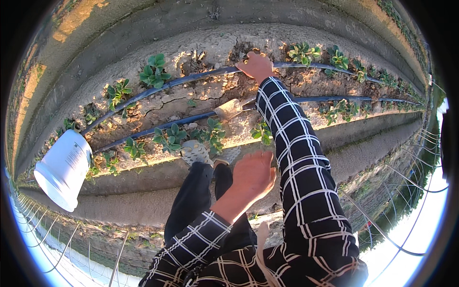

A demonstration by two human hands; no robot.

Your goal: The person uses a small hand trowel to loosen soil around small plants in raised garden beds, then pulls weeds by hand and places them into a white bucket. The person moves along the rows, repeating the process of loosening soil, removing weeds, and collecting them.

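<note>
My right hand (256,66) reaches across the raised soil bed, its fingers down by the far drip irrigation hose (200,76) beside broken soil. The hand hides its fingertips and whatever they touch. My left hand (252,174) hangs over my legs with its fingers curled and its back towards me. Whether it holds anything is hidden. A hand trowel (229,109) rests across the near hose, blade to the left; my right sleeve covers part of its handle. Left of my right hand grows a leafy plant (155,71), apparently strawberry, and another plant (304,53) stands to its right.
A white plastic bucket (66,168) bearing print is at the bed's left. The near hose (154,132) runs along the bed. More plants (170,138) line the near edge, close to my shoes (196,152). Curved hoops (389,229) rise behind me.
</note>
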